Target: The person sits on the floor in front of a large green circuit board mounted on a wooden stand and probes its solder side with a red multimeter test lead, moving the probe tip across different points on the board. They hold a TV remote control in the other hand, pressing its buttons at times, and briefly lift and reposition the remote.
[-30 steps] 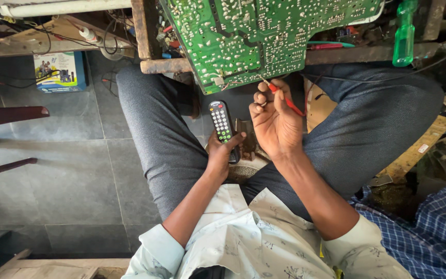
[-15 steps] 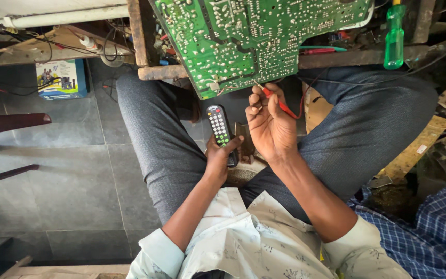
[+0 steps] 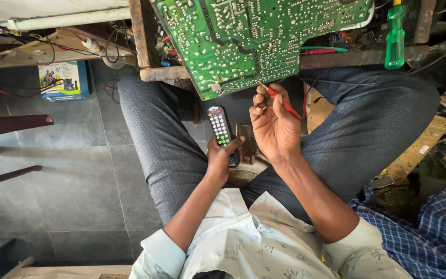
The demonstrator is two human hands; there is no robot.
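Just above the right hand [image 3: 274, 126], a green circuit board [image 3: 259, 39] leaned off the bench edge, its lower corner nearest that hand. The right hand pinched a red probe [image 3: 282, 102], tip angled up at the board. Lower down, the left hand [image 3: 222, 157] gripped a black remote [image 3: 221, 129], its length pointing toward the board.

A green screwdriver handle [image 3: 395, 39] stands upright at one o'clock on the cluttered wooden surface [image 3: 161, 73]. A blue printed box [image 3: 63, 80] sits on the grey tiled floor [image 3: 78, 186] at ten o'clock, under tangled wires [image 3: 21, 49]. Blue checked cloth [image 3: 424, 237] lies at four o'clock, and a dark wooden bar [image 3: 11, 125] juts in at nine.
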